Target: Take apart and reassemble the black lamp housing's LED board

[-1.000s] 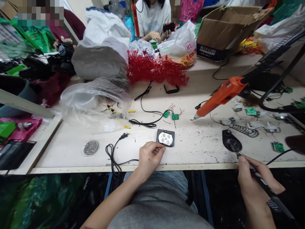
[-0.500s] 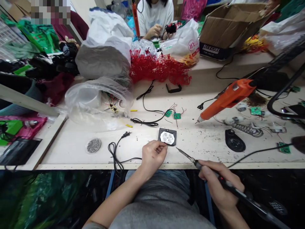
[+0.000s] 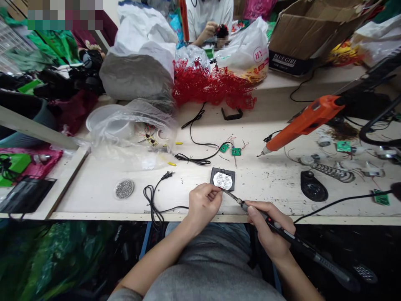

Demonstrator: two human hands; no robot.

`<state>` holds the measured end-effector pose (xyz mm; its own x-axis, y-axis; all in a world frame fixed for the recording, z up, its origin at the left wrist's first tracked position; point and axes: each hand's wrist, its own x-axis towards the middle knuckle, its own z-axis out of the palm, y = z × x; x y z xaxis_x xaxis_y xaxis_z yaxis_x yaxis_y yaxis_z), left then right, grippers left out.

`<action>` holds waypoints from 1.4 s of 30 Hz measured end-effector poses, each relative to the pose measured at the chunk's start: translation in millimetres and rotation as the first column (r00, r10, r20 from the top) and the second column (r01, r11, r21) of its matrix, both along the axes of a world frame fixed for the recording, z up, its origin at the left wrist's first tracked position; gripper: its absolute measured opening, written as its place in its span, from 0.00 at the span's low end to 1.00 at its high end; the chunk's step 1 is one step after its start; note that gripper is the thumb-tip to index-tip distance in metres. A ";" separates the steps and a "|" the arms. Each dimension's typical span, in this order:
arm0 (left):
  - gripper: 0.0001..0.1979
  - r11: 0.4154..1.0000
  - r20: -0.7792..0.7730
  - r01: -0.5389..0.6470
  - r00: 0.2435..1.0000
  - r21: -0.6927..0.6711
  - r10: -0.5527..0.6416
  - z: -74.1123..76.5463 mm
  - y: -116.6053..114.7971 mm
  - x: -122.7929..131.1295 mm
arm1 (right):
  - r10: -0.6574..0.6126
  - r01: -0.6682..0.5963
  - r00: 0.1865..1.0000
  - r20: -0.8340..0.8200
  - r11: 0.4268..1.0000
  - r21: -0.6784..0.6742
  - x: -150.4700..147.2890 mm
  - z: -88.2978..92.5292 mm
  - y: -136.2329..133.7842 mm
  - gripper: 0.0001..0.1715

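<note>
A black square frame with a white lens panel [image 3: 223, 180] lies on the bench near its front edge. At its lower left corner, my left hand [image 3: 205, 207] is pinched on something too small to make out. My right hand [image 3: 272, 225] is wrapped round a black soldering iron [image 3: 291, 238], whose metal tip reaches the lower edge of the panel, beside my left fingertips. Behind the panel sit two small green circuit boards [image 3: 236, 151] with thin red wires.
An orange electric screwdriver [image 3: 302, 125] hangs at the right, above a black teardrop-shaped part [image 3: 314, 186]. On the left are a dish of screws [image 3: 124, 189], a plugged cord [image 3: 152, 194] and a plastic bag [image 3: 125, 146]. Red plastic pieces [image 3: 209, 85] and another person's hand [image 3: 209, 30] are farther back.
My right hand has moved left with the soldering iron, bringing its tip to my left fingertips at the panel. My left hand keeps its pinch. The view has shifted slightly.
</note>
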<state>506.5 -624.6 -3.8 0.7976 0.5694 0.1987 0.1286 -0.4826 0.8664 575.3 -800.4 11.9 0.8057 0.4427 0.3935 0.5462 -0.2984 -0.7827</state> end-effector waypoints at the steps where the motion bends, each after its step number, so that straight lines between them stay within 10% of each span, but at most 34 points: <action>1: 0.05 1.000 0.001 0.000 1.000 0.001 0.000 0.0 0.0 0.1 | 0.007 -0.007 1.000 0.006 1.000 -0.003 0.3 0.3 0.8 0.08; 42: 0.06 1.000 -0.032 -0.020 0.999 0.011 0.021 -1.2 -1.3 -2.0 | 0.078 -0.068 0.987 0.140 0.995 -0.078 -5.0 12.6 3.9 0.07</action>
